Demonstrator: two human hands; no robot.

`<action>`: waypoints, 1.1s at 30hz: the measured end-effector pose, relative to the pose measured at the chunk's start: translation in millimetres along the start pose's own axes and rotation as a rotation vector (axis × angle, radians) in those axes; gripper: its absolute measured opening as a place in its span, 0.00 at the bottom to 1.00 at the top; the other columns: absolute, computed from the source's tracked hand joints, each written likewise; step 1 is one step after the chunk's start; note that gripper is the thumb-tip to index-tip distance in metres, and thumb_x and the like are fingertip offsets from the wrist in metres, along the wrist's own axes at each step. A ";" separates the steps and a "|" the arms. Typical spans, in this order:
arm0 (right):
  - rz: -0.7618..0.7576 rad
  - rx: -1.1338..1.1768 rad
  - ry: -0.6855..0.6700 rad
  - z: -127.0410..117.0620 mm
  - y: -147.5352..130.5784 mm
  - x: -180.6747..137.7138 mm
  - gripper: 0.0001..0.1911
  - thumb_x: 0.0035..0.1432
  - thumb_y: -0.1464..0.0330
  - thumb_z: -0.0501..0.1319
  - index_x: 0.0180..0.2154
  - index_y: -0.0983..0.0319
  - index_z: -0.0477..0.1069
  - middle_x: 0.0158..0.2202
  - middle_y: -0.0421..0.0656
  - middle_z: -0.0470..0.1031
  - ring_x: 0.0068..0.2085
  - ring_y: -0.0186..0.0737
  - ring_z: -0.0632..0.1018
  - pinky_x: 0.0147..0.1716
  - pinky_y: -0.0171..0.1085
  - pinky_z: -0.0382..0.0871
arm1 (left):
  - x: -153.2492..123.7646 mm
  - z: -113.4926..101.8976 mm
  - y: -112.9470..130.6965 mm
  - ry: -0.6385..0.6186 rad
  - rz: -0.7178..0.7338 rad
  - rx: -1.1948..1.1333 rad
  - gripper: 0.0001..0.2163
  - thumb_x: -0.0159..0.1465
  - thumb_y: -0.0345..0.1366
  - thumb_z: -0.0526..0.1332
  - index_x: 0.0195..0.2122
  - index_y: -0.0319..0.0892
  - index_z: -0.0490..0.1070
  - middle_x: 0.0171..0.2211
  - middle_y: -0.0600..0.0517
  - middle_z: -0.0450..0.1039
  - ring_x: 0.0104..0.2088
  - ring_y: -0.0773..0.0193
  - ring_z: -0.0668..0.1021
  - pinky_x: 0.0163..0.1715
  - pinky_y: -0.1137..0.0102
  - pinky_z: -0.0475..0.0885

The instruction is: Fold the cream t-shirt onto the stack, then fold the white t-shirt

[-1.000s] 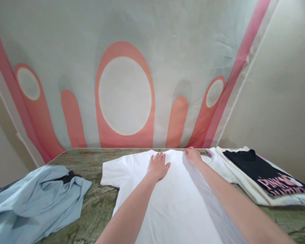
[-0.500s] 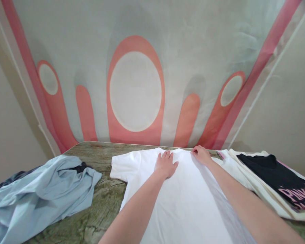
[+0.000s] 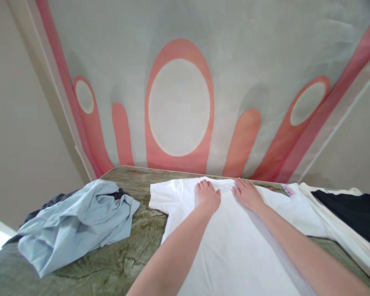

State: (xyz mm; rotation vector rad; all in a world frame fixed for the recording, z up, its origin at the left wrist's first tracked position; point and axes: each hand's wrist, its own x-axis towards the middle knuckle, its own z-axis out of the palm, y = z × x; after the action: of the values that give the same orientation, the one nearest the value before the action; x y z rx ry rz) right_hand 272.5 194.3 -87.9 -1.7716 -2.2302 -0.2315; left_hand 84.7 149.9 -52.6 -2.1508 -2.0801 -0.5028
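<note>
White T-shirt lies spread on a wood-patterned table, neckline toward the table's far edge, body running back toward the wearer between the two bare forearms and out of the bottom of view. Its left-hand sleeve lies fairly flat on the wood, pointing outward.

Left hand: palm down on the shirt, just left of the neckline. Fingers extended and close together, thumb held a little apart; flat on the cloth, gripping nothing that shows.

Right hand: palm down on the shirt's other shoulder, fingertips up by the far edge. Fingers stretched out, thumb angled away toward the neckline; it seems to rest flat. Whether a fingertip catches any fabric, cannot tell.

To the left, well apart from the shirt: a rumpled light-blue garment, with dark cloth showing behind it. To the right, a pile of clothes with a black garment over cream cloth. White fabric runs from the shirt toward that pile (where one ends and the other begins is unclear).

Beyond the table, a grey backdrop with coral shapes, a large pale oval at its centre.
</note>
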 end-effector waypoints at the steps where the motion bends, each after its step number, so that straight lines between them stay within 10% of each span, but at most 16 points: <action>1: 0.006 -0.017 -0.001 -0.6 0.5 -0.7 0.27 0.63 0.60 0.43 0.56 0.70 0.61 0.58 0.52 0.61 0.59 0.46 0.61 0.58 0.46 0.50 | 0.4 0.2 -1.3 -0.019 -0.012 0.013 0.25 0.63 0.46 0.50 0.52 0.29 0.63 0.53 0.35 0.61 0.54 0.48 0.63 0.54 0.56 0.54; 15: 0.050 -0.081 0.093 -19.0 -6.8 -15.5 0.20 0.64 0.61 0.43 0.42 0.61 0.71 0.42 0.49 0.71 0.45 0.46 0.69 0.45 0.44 0.61 | 10.1 0.9 -33.2 -0.152 -0.075 -0.003 0.30 0.64 0.50 0.43 0.61 0.35 0.51 0.64 0.40 0.45 0.62 0.50 0.52 0.58 0.51 0.43; 33: 0.203 -0.015 -0.084 4.0 8.2 10.1 0.26 0.61 0.55 0.43 0.54 0.59 0.62 0.54 0.52 0.61 0.53 0.53 0.65 0.49 0.50 0.57 | 39.4 6.6 -64.2 -0.229 0.108 0.007 0.30 0.65 0.52 0.36 0.63 0.40 0.47 0.65 0.46 0.40 0.63 0.55 0.48 0.59 0.50 0.42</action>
State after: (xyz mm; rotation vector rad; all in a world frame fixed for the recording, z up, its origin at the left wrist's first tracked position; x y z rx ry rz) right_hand 277.8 206.8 -88.9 -2.0335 -2.0878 -0.1334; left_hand 22.7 193.0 -56.3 -2.4016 -2.0522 -0.2477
